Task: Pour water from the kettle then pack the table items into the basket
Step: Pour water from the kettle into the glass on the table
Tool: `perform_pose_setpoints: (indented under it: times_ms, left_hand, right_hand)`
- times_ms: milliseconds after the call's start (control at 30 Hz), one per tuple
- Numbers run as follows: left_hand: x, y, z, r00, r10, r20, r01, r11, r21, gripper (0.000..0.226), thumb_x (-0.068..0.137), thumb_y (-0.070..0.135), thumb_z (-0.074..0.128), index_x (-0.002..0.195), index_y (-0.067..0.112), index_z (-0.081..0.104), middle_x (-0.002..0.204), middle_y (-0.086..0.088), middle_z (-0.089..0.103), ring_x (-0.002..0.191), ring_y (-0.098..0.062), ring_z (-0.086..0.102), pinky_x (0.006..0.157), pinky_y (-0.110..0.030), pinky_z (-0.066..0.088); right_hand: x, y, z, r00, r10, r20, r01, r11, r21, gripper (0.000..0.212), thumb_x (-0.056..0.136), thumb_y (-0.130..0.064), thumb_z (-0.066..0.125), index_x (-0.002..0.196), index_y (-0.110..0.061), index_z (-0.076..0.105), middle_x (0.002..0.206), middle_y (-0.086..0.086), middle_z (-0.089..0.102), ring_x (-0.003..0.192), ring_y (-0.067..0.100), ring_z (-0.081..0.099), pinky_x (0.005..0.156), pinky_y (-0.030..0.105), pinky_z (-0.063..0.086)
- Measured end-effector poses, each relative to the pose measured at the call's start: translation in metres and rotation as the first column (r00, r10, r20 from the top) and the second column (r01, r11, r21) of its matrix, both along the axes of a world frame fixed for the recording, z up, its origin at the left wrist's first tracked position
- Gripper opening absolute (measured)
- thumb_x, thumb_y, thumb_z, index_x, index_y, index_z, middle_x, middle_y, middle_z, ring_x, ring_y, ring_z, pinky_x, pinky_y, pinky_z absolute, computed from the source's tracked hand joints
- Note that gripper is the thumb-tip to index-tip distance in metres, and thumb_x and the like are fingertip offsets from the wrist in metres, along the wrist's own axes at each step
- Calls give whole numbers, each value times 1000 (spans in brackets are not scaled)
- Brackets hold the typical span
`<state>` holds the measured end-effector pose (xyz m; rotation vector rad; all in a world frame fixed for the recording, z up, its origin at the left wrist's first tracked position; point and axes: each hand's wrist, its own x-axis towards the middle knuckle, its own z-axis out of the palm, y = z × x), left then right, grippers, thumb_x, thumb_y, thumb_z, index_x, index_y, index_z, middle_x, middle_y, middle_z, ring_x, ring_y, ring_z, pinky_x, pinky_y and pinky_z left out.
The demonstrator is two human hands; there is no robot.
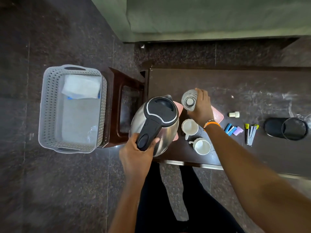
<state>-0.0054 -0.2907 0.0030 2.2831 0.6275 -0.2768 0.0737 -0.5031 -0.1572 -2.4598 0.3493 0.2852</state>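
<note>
My left hand (136, 157) grips the black handle of a steel kettle (156, 125), held above the table's left end with its spout pointing away from me. My right hand (201, 108) is wrapped around a clear plastic bottle (189, 100) standing upright just right of the spout; its neck is uncapped. Two white cups (189, 127) (202, 146) sit near the table's front edge, below my right wrist. A pink tray (218, 116) lies partly hidden under the kettle and my hand. A grey perforated basket (70, 108) rests on a dark stool at the left.
On the dark table (235, 84) lie a white bottle cap (234, 114), blue and purple sachets (233, 130), stick sachets (250, 133) and the black kettle base (286, 128). A white cloth (81, 86) lies in the basket. A green couch (202, 17) stands beyond.
</note>
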Motion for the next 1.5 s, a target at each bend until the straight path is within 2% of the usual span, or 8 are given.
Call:
perform_pose_setpoints:
  times_ms: [100,300,433,533,733,933,1167,1500]
  left_hand:
    - [1,-6,0,1000,-19,-4,20,999,35,29,62,39,81,61,28,54,53,14,57,51,2,53,51,-9,38]
    - [8,-12,4,997,-75,-11,76,996,54,26,62,41,81,72,24,64,56,13,62,54,-2,56,57,-24,49]
    - [10,-15,3,989,-147,-12,147,987,66,23,63,38,81,68,26,62,51,16,58,51,3,53,51,-12,43]
    - [12,-19,-1,982,-183,-44,186,979,88,23,64,41,78,69,25,62,51,16,59,50,1,54,51,-16,44]
    - [22,-33,-4,955,-279,-103,292,945,146,30,62,49,74,63,25,55,48,16,55,50,4,54,47,-5,35]
    - [33,-48,-8,935,-320,-153,344,924,169,34,63,51,73,65,21,57,57,8,63,61,-18,62,59,-29,51]
    - [43,-67,-6,920,-343,-191,377,906,190,38,62,52,72,53,26,46,49,13,53,52,1,51,46,-17,33]
    - [47,-70,-8,909,-350,-225,392,901,186,36,63,50,72,55,25,48,51,13,55,54,1,51,48,-18,38]
  right_hand:
    - [1,-2,-5,999,-9,-42,9,1000,3,82,68,-5,74,137,-2,32,136,19,39,121,38,42,101,45,41]
    - [-2,-8,-14,994,38,-106,-37,999,19,82,70,-4,73,139,-2,29,136,19,37,121,37,39,102,46,39]
    - [-11,-15,-19,992,46,-118,-32,993,117,84,69,0,71,140,-1,28,140,20,36,127,37,39,109,44,36]
    - [-18,-22,-20,992,35,-119,-11,980,198,89,67,6,69,143,-2,23,146,21,30,135,36,34,113,43,33]
    - [-37,-33,-19,986,-62,-154,96,970,225,82,70,2,69,141,-3,29,146,19,35,134,35,37,113,44,32]
    - [-46,-35,-17,973,-26,-230,84,966,246,81,79,1,62,147,-13,20,149,15,31,136,34,35,113,45,33]
    - [-36,-42,-15,963,28,-268,22,983,180,80,83,-10,64,147,-13,17,147,14,32,129,37,43,105,48,41]
    - [-22,-44,-10,958,71,-277,-43,994,104,76,80,-9,62,145,-23,25,138,14,42,119,36,51,87,49,52]
